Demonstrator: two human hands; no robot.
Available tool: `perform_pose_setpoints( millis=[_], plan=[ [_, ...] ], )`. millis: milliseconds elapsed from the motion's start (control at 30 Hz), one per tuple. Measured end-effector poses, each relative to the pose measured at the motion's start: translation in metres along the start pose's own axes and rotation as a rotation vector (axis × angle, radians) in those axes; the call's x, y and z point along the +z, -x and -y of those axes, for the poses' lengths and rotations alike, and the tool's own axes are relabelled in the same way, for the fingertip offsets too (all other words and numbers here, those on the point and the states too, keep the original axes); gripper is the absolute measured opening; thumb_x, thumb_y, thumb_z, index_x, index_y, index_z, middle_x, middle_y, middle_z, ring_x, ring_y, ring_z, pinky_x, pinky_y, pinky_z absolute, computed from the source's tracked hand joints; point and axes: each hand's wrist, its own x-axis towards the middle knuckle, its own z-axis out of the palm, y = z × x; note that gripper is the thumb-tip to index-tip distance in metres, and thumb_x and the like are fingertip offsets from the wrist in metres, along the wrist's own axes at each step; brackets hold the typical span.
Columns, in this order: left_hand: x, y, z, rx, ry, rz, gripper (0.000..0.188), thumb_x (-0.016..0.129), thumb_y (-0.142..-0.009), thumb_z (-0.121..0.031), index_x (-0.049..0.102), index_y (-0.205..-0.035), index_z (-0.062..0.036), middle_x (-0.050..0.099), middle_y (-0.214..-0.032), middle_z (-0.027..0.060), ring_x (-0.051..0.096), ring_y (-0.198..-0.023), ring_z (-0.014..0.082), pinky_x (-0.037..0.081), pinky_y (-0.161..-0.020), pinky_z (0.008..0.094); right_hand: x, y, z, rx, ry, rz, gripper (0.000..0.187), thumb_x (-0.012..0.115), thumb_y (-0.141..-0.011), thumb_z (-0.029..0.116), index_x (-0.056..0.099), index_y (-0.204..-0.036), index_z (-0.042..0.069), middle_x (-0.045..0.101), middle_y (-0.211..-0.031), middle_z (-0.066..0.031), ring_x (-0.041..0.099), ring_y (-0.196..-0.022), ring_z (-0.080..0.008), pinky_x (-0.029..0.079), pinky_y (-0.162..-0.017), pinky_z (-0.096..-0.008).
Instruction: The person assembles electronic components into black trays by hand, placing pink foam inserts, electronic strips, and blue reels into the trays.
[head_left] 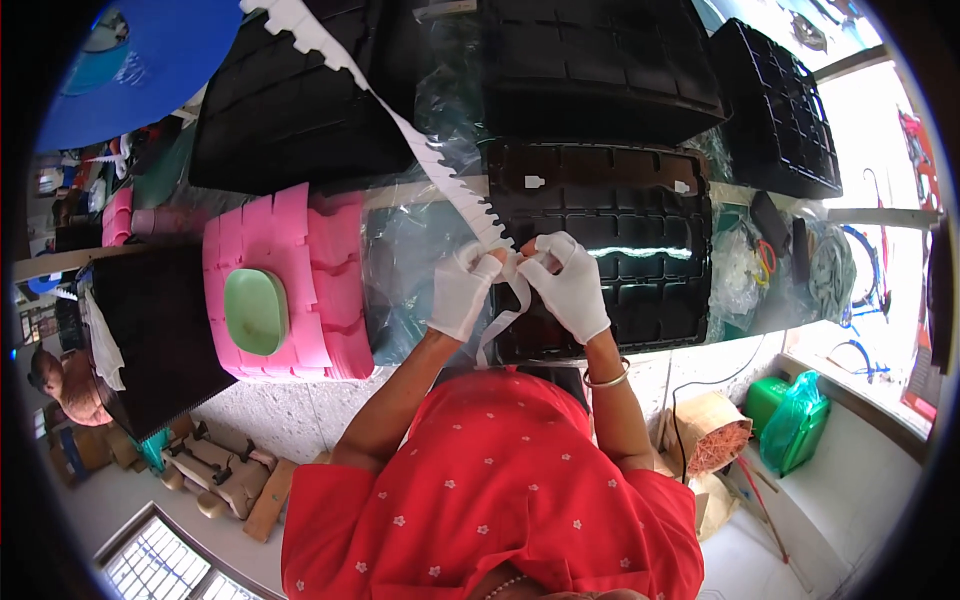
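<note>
A long white strip (pixel 425 155) with tab-like notches along one edge runs from the far left down to my hands. My left hand (pixel 462 292), in a white glove with bare fingertips, pinches the strip near its end. Close beside it, my right hand (pixel 570 290), gloved the same way, is closed on the strip with thumb and finger. A narrow plain white tail (pixel 498 322) hangs below the hands. Under my right hand lies a black ribbed plastic panel (pixel 640 225). Two small white tabs, a left one (pixel 534 182) and a right one (pixel 683 187), sit on its far part.
Left of me a pink stack of sheets (pixel 335 290) carries a pale green dish (pixel 256 312). Black panels (pixel 600 70) are piled at the far side. Clear plastic bags and orange-handled scissors (pixel 766 258) lie at the right. A person (pixel 75 385) is at the far left.
</note>
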Motion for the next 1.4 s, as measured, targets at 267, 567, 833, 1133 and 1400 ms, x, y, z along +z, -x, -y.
perform_pose_setpoints(
  millis=[267, 567, 833, 1133, 1400],
  plan=[
    [0.021, 0.002, -0.01, 0.11, -0.085, 0.081, 0.02, 0.065, -0.09, -0.015, 0.069, -0.097, 0.0027, 0.068, -0.083, 0.0036, 0.06, -0.076, 0.0089, 0.049, -0.068, 0.0266, -0.017, 0.008, -0.017, -0.49, 0.39, -0.186, 0.008, 0.069, -0.075, 0.011, 0.066, -0.081, 0.006, 0.061, -0.077, -0.0064, 0.059, -0.066, -0.0244, 0.046, -0.062, -0.0381],
    [0.013, -0.019, -0.004, -0.116, 0.146, 0.033, 0.029, 0.057, -0.09, -0.009, 0.064, -0.114, 0.0062, 0.067, -0.107, 0.0096, 0.066, -0.091, 0.0163, 0.055, -0.083, 0.0284, -0.039, 0.06, -0.008, -0.513, 0.563, -0.265, 0.014, 0.071, -0.065, 0.008, 0.06, -0.071, 0.013, 0.06, -0.074, -0.0024, 0.057, -0.069, -0.024, 0.042, -0.069, -0.0372],
    [0.011, -0.013, 0.01, -0.11, 0.177, 0.115, 0.035, 0.056, -0.094, -0.013, 0.056, -0.123, 0.0069, 0.064, -0.114, 0.0144, 0.063, -0.103, 0.0214, 0.056, -0.087, 0.0344, -0.154, 0.116, -0.121, 0.326, 0.373, -0.779, 0.009, 0.068, -0.081, 0.011, 0.069, -0.084, 0.002, 0.062, -0.074, -0.0093, 0.06, -0.064, -0.0194, 0.048, -0.062, -0.0304],
    [0.015, -0.01, 0.008, -0.086, 0.182, 0.123, 0.035, 0.056, -0.094, -0.01, 0.056, -0.124, 0.0082, 0.063, -0.114, 0.0157, 0.064, -0.103, 0.0227, 0.056, -0.088, 0.0358, -0.17, 0.1, -0.131, 0.544, 0.475, -0.624, 0.02, 0.069, -0.081, 0.024, 0.072, -0.087, 0.006, 0.067, -0.08, -0.0113, 0.067, -0.076, -0.0292, 0.052, -0.072, -0.0377],
    [0.02, 0.003, -0.006, -0.069, 0.128, 0.103, 0.033, 0.057, -0.094, -0.012, 0.058, -0.122, 0.0059, 0.066, -0.111, 0.013, 0.065, -0.1, 0.0204, 0.055, -0.088, 0.0318, -0.159, 0.089, -0.127, 0.535, 0.802, -0.562, 0.021, 0.065, -0.083, 0.028, 0.069, -0.089, 0.008, 0.068, -0.089, -0.0135, 0.067, -0.084, -0.035, 0.053, -0.073, -0.0437]
  ],
)
